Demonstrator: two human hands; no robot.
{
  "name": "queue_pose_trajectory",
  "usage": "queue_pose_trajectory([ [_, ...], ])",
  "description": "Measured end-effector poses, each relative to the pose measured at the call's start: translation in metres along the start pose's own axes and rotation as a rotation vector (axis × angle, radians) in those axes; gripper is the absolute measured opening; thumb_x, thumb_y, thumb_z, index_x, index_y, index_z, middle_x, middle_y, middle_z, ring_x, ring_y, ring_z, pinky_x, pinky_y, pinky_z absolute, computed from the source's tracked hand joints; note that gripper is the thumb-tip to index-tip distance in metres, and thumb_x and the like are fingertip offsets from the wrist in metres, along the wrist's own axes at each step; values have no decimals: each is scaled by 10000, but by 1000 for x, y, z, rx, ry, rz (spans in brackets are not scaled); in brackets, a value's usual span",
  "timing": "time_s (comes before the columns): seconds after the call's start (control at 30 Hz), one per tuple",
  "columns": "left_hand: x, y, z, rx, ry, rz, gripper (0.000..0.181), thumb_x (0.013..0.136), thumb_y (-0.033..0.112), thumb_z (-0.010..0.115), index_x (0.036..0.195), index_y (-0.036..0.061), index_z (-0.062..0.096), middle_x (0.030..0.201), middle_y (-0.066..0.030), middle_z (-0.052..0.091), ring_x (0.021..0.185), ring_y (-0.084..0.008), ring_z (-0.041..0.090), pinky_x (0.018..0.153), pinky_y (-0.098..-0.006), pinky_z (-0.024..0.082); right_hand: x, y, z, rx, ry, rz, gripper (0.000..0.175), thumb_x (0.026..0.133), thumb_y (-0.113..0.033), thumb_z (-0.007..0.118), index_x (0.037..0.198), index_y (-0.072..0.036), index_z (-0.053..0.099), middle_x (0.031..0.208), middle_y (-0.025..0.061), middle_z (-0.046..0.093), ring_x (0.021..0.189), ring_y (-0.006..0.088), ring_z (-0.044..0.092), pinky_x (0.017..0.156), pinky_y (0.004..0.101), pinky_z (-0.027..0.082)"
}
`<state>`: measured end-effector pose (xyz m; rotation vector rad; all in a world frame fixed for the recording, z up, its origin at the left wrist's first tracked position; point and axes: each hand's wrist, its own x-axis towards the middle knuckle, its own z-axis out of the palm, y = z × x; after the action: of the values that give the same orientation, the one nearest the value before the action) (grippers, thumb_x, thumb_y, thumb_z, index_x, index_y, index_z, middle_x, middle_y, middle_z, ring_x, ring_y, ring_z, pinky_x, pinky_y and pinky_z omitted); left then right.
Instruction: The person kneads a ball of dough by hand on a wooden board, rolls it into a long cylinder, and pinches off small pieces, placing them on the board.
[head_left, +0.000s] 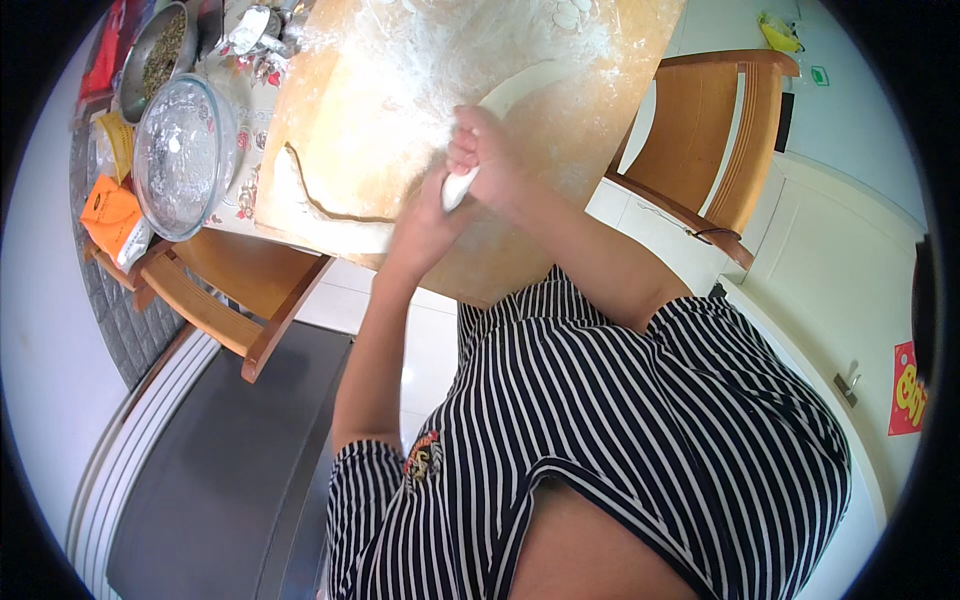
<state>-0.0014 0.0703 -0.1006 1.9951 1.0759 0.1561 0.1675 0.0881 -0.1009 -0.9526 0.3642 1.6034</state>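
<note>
A long roll of pale dough (459, 187) passes between my two hands over a floured wooden board (517, 262). My right hand (484, 154) is closed around it, fingers curled. Just below and to the left, my left hand (427, 221) grips the dough too, its thumb beside the white piece that shows. One curved length of dough (529, 86) runs up and right from my right hand. Left of my left hand, a dough strip (341, 231) with a dark line along its inner edge lies near the board's edge. Both hands look slightly blurred.
Loose flour (420, 45) covers the board's far part. On the left stand a glass bowl (180, 161), a metal bowl of chopped filling (161, 56) and an orange packet (112, 217). Wooden chairs stand left (217, 300) and right (697, 127) of the table.
</note>
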Motion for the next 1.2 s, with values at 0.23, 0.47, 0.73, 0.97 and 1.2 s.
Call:
queue_pose_trajectory([
  [0.23, 15, 40, 20, -67, 53, -425, 440, 916, 491, 664, 1056, 74, 660, 794, -206, 694, 784, -402, 674, 731, -480, 522, -7, -41, 14, -8, -36, -157, 332, 920, -194, 659, 730, -174, 386, 576, -44, 304, 496, 103, 321, 511, 277, 313],
  [0.47, -2, 43, 24, 128, 70, -358, 437, 944, 514, 631, 987, 79, 640, 770, -188, 694, 777, -400, 675, 711, -480, 529, -2, -86, 5, -72, -15, -220, 327, 908, -167, 654, 716, -173, 389, 572, -35, 322, 488, 120, 330, 491, 317, 315],
  [0.73, -19, 46, 40, 214, 85, -374, 469, 941, 434, 665, 1314, 151, 639, 1137, -158, 717, 980, -370, 693, 874, -441, 553, 10, -132, -3, -128, 39, -256, 324, 897, -153, 652, 706, -163, 390, 579, -32, 313, 485, 120, 313, 484, 329, 292],
  [0.97, -28, 38, 53, 280, 95, -389, 464, 945, 443, 661, 1288, 130, 651, 1221, -145, 697, 1074, -338, 675, 896, -419, 555, 15, -164, -9, -164, 31, -342, 288, 892, -159, 677, 781, -149, 411, 596, -42, 295, 509, 117, 289, 505, 311, 284],
  [1.2, -37, 28, 58, 333, 95, -349, 485, 939, 458, 665, 1292, 126, 642, 1212, -173, 696, 1095, -325, 671, 923, -433, 544, 7, -166, -2, -263, -23, -393, 306, 885, -180, 682, 769, -164, 398, 599, -51, 267, 508, 113, 264, 515, 308, 278],
])
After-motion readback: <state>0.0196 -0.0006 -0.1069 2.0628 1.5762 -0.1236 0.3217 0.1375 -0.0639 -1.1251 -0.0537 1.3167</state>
